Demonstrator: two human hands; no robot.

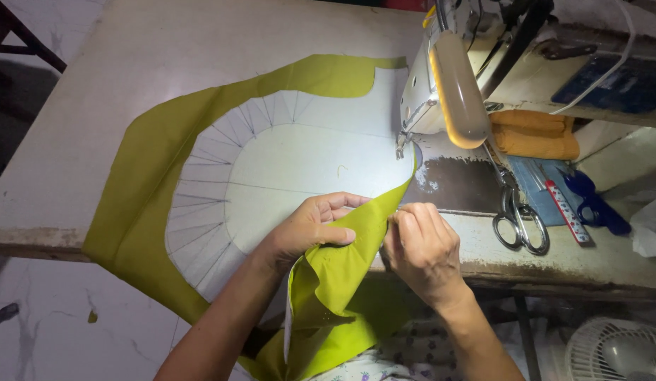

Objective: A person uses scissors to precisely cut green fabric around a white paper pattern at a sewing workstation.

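Hands: two, fingers of left hand (310, 226) and right hand (419, 247) pinching one green fabric (151, 176) | scissors (518, 219): one

Two bare forearms entering from bottom centre of frame, no sleeves visible. Left hand (310, 227), right hand (421, 248): no rings, no watch, short nails. Pale floral-print garment at bottom edge.

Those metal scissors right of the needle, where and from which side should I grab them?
Take the scissors by the finger loops: they lie flat with loops toward the table's near edge and blades pointing away under the sewing machine. Probably come from the near side.
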